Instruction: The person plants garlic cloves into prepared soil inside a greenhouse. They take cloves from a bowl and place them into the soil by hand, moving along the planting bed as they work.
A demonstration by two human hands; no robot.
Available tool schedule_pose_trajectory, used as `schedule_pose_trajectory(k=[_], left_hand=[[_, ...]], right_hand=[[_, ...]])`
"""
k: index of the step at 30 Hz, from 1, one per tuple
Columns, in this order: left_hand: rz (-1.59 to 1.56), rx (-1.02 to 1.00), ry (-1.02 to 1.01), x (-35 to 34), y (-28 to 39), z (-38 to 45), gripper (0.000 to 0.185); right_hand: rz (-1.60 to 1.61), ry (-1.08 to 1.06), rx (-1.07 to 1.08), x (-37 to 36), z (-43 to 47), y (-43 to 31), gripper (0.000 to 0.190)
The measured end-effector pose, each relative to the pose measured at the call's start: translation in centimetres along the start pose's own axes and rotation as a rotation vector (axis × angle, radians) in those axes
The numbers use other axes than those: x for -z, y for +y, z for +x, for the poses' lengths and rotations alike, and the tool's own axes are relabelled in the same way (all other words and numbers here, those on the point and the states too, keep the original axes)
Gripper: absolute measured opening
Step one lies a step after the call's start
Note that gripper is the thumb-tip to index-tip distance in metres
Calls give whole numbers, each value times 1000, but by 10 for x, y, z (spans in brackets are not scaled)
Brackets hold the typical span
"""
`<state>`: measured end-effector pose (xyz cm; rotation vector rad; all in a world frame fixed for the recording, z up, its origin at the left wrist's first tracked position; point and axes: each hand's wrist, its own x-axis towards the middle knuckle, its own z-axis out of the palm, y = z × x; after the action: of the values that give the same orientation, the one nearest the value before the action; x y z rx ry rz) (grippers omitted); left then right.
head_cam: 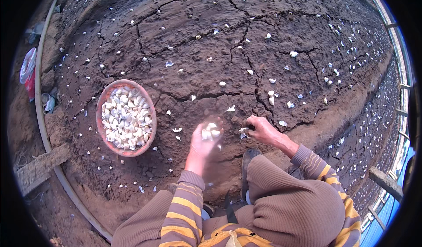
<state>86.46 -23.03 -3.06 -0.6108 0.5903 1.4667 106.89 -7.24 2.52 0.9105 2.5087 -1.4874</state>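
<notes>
Several peeled-looking white garlic cloves [210, 132] rest in the cupped palm of my left hand [203, 143], held low above the soil. My right hand [265, 131] is at the soil to the right of it, fingers bent together; a pale clove or bit of skin [244, 130] shows at its fingertips, and whether they grip it cannot be told. A reddish oval basin [99, 115] full of garlic cloves [127, 118] stands on the ground left of my left hand. Single cloves [222, 83] lie scattered over the cracked brown soil [204, 65].
A dark shoe [249, 158] is just below my right hand. A furrow edge [349, 115] runs along the right. Curved rails [41, 92] border the left, with a plank [43, 166] across them. Bags [29, 69] lie beyond. Blue sheeting [392, 224] is at lower right.
</notes>
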Motion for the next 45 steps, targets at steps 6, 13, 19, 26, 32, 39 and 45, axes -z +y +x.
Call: schedule_pose_trajectory(k=[6, 13, 19, 26, 32, 39, 45], left_hand=[[-84, -63, 20, 9, 16, -3, 31], [-46, -65, 21, 1, 10, -2, 34], [-42, -49, -11, -5, 10, -3, 35], [-40, -78, 3, -3, 13, -12, 35], [-62, 11, -8, -9, 0, -2, 33], [-4, -48, 35, -14, 3, -5, 31], [16, -21, 49, -16, -9, 5, 31]], right_hand=[[-359, -155, 120, -32, -18, 21, 18], [-582, -274, 224, -50, -5, 25, 12], [-658, -342, 238, -48, 4, 29, 11], [-390, 429, -160, 11, 2, 33, 23], [-375, 617, -365, 42, 4, 90, 25], [83, 330, -393, 52, -38, 67, 25], [-138, 154, -220, 27, -78, 81, 23]])
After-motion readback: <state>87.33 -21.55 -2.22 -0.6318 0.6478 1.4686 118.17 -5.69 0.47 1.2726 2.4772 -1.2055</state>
